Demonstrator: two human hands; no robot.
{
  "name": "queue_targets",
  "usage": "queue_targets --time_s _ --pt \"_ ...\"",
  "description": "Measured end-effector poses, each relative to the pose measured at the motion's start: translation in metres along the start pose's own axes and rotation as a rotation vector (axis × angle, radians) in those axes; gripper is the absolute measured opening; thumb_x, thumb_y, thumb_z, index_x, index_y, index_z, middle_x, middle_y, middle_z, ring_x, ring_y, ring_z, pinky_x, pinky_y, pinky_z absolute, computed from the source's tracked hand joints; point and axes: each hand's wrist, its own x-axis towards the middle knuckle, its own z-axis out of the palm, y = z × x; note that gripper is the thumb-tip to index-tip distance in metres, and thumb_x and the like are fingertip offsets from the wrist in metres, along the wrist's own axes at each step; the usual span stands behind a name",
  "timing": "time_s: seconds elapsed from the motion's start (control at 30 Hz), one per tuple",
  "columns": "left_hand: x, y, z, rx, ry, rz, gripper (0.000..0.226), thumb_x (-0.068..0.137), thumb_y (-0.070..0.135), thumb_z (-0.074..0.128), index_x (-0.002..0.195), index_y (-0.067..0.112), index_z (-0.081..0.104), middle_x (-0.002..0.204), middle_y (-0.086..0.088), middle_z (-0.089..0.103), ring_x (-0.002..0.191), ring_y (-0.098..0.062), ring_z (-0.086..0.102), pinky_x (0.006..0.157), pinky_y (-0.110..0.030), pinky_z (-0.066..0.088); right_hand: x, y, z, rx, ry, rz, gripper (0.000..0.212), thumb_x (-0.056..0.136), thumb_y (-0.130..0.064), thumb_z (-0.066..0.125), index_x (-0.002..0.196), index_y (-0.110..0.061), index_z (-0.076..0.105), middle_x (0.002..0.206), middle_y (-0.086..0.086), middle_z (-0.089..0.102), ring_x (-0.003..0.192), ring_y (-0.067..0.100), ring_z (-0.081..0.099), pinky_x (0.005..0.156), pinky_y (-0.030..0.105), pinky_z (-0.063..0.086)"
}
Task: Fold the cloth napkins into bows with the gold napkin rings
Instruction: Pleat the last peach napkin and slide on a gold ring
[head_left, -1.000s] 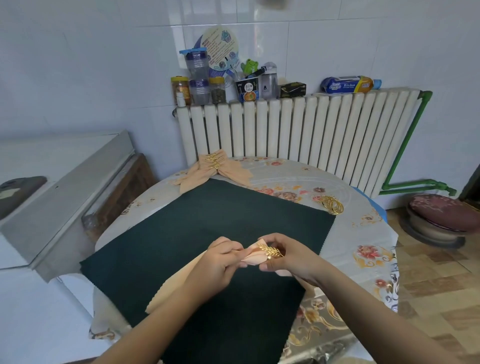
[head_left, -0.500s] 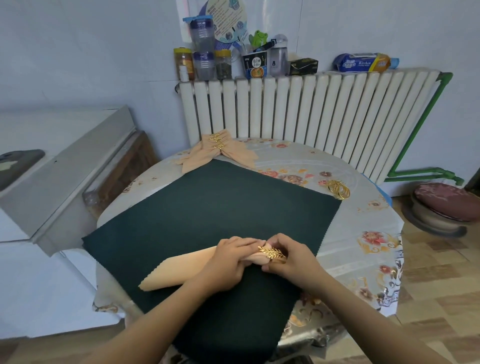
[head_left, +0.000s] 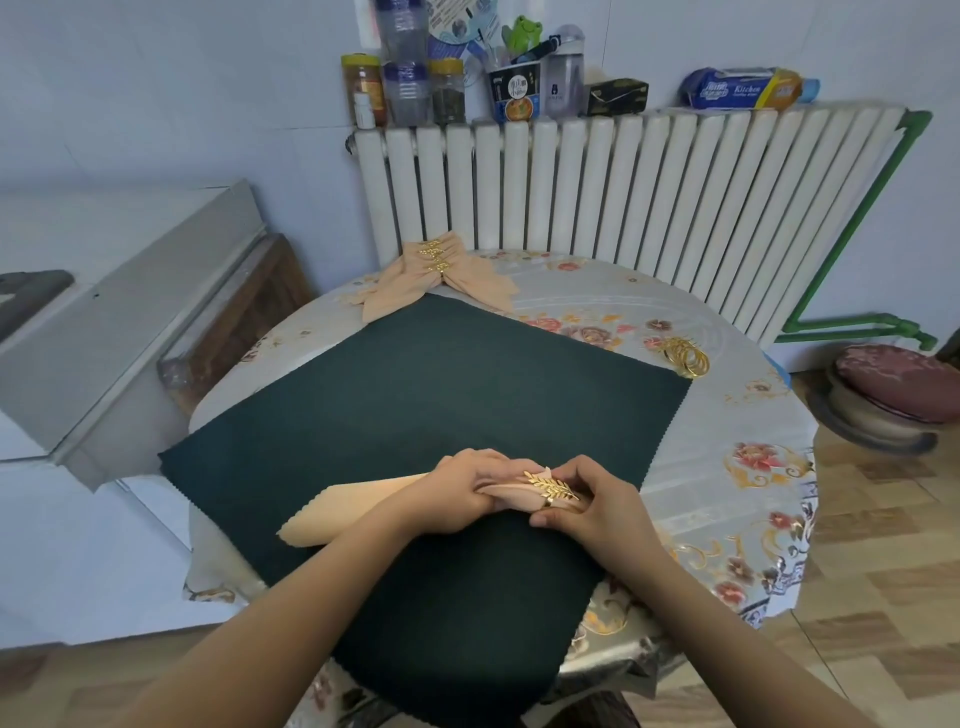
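Note:
A peach cloth napkin (head_left: 353, 506) lies folded into a long strip on the dark green mat (head_left: 415, 395). My left hand (head_left: 457, 493) grips the strip near its right end. A gold leaf napkin ring (head_left: 551, 489) sits around that end, and my right hand (head_left: 592, 501) holds the ring with curled fingers. The strip's tip is hidden under my right hand. At the table's far side lie finished peach bows (head_left: 441, 278) with gold rings. Several spare gold rings (head_left: 687, 357) lie at the right, past the mat's corner.
The round table carries a floral cloth (head_left: 753, 467). A white radiator (head_left: 623, 176) stands behind it, with jars, cups and packets (head_left: 447, 83) on top. A grey cabinet (head_left: 104, 322) is at the left; a cushioned stool (head_left: 893, 395) stands on the floor at the right.
Both hands have lowered the napkin and ring onto the mat. The strip now lies flatter, stretching out to the left. The camera has tilted down.

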Motion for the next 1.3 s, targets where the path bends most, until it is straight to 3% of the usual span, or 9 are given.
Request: queue_targets --time_s 0.27,0.47,0.53,0.63,0.73,0.9,1.0,1.1,1.3 --pt "0.002 0.002 -0.005 0.075 -0.094 -0.043 0.017 0.094 0.025 0.053 0.105 0.032 0.063 0.118 0.016 0.043 0.122 -0.015 0.035 0.105 -0.038 0.022 0.001 0.004 0.003 -0.016 0.008 -0.038 0.041 0.066 -0.033 0.084 0.100 -0.031 0.063 0.095 -0.019 0.065 0.089 -0.002 0.059 0.073 0.010 0.042" --pt "-0.001 0.003 -0.001 -0.148 -0.014 -0.095 0.038 0.066 0.036 0.061 0.101 0.050 0.059 0.112 0.020 0.057 0.109 -0.008 0.053 0.099 -0.038 0.041 0.006 0.005 0.007 -0.060 -0.042 -0.026 0.044 0.066 -0.042 0.082 0.106 -0.034 0.065 0.098 -0.018 0.066 0.091 0.001 0.057 0.075 0.017 0.042" --pt "-0.003 0.005 0.002 -0.190 0.038 -0.167 0.044 0.063 0.047 0.066 0.102 0.055 0.048 0.116 0.020 0.056 0.112 -0.010 0.050 0.102 -0.037 0.038 0.005 0.005 0.004 -0.074 -0.069 -0.050 0.044 0.072 -0.042 0.078 0.113 -0.035 0.064 0.103 -0.017 0.066 0.096 0.002 0.056 0.083 0.020 0.044" --pt "-0.004 0.014 0.003 0.063 0.042 -0.149 0.068 0.071 0.055 0.072 0.130 0.049 0.037 0.126 0.015 0.051 0.118 -0.011 0.040 0.104 -0.029 0.026 0.005 0.007 -0.001 -0.057 -0.122 -0.065 0.037 0.084 -0.032 0.068 0.121 -0.032 0.061 0.109 -0.016 0.065 0.102 0.004 0.058 0.090 0.023 0.045" --pt "0.002 0.032 0.008 0.252 0.126 -0.062 0.070 0.072 0.054 0.072 0.133 0.033 0.045 0.127 0.013 0.053 0.117 -0.010 0.042 0.098 -0.027 0.032 0.004 0.010 -0.001 -0.016 -0.104 -0.047 0.026 0.086 -0.024 0.066 0.111 -0.031 0.061 0.101 -0.015 0.067 0.095 0.005 0.060 0.085 0.023 0.047" --pt "0.002 0.030 0.016 0.072 0.179 -0.042 0.044 0.073 0.039 0.075 0.113 0.030 0.059 0.107 0.015 0.060 0.099 -0.003 0.049 0.078 -0.016 0.037 0.004 0.011 0.001 -0.023 -0.082 -0.055 0.019 0.084 -0.026 0.068 0.096 -0.028 0.055 0.097 -0.012 0.066 0.090 0.008 0.060 0.078 0.027 0.047" --pt "-0.002 0.029 0.012 0.090 0.182 -0.057 0.040 0.072 0.037 0.076 0.108 0.030 0.060 0.100 0.017 0.059 0.093 -0.001 0.051 0.074 -0.013 0.037 0.004 0.008 0.002 -0.062 -0.103 -0.106 0.019 0.084 -0.023 0.068 0.094 -0.029 0.052 0.093 -0.015 0.063 0.087 0.007 0.057 0.071 0.019 0.043" --pt "-0.005 0.023 0.007 0.152 0.179 -0.059 0.037 0.072 0.038 0.075 0.105 0.029 0.059 0.097 0.018 0.057 0.092 -0.002 0.049 0.072 -0.013 0.036 0.004 0.007 0.003 -0.099 -0.099 -0.124 0.021 0.085 -0.021 0.066 0.093 -0.030 0.049 0.089 -0.017 0.059 0.085 0.006 0.054 0.066 0.014 0.037" --pt "-0.018 0.012 -0.003 0.232 0.189 -0.092 0.041 0.075 0.039 0.073 0.112 0.033 0.055 0.107 0.019 0.055 0.102 -0.002 0.045 0.084 -0.020 0.035 0.004 0.005 0.003 -0.116 -0.099 -0.114 0.020 0.086 -0.022 0.064 0.095 -0.029 0.048 0.092 -0.012 0.061 0.087 0.011 0.054 0.071 0.025 0.041"
